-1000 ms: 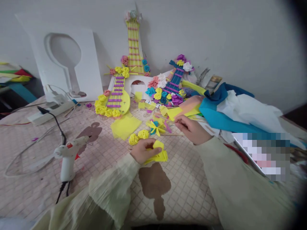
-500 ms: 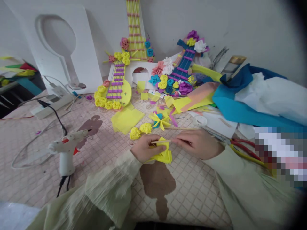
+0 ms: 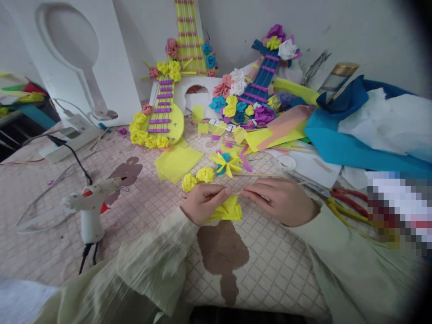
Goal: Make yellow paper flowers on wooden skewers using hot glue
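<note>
The grip of the right hand (image 3: 283, 201) is pinching a thin stick (image 3: 238, 193), which reaches to the left hand (image 3: 203, 204). This left grip pinches yellow paper (image 3: 233, 208), lying directly below the stick. Just beyond, two yellow flowers (image 3: 205, 174) rest on the tabletop (image 3: 276, 270); farther left is a glue gun (image 3: 91, 222).

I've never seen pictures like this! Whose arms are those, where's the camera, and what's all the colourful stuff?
There's no robot here. Those are a person's own bare hands: the left hand and the right hand. The camera sits on that person's head, looking forward and down. Both hands pinch a thin stick just above some folded yellow paper. On the patterned tabletop you can see a white glue gun, crinkly yellow flowers and a small yellow guitar shape.
</note>
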Available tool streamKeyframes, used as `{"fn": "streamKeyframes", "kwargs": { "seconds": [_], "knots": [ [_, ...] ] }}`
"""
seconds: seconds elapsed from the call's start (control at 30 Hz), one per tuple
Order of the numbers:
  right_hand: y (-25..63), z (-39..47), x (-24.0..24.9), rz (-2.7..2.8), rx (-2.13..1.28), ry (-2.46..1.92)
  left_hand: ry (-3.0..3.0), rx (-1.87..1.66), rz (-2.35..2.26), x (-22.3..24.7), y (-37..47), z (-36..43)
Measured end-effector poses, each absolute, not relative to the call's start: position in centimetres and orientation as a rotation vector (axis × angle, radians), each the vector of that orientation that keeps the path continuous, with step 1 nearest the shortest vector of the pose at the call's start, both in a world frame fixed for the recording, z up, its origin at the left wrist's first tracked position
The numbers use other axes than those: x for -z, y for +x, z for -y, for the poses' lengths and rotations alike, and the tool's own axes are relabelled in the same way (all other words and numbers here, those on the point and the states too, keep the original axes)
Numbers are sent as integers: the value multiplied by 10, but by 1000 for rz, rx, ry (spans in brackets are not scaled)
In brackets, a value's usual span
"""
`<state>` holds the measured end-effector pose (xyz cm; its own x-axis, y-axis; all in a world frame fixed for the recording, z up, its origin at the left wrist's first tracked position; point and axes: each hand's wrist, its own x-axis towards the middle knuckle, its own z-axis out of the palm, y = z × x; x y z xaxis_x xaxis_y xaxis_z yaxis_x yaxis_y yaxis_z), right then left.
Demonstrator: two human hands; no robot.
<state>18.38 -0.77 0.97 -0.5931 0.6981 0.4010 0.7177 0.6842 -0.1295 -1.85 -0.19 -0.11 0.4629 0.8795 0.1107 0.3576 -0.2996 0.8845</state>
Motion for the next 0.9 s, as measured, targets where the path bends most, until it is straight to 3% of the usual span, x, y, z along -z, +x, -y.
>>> {"fn": "streamKeyframes", "kwargs": {
  "seconds": [0.9],
  "knots": [
    [181, 11, -11, 2442, 96, -1108, 1851, -745, -1029, 1, -18, 2]
  ]
}}
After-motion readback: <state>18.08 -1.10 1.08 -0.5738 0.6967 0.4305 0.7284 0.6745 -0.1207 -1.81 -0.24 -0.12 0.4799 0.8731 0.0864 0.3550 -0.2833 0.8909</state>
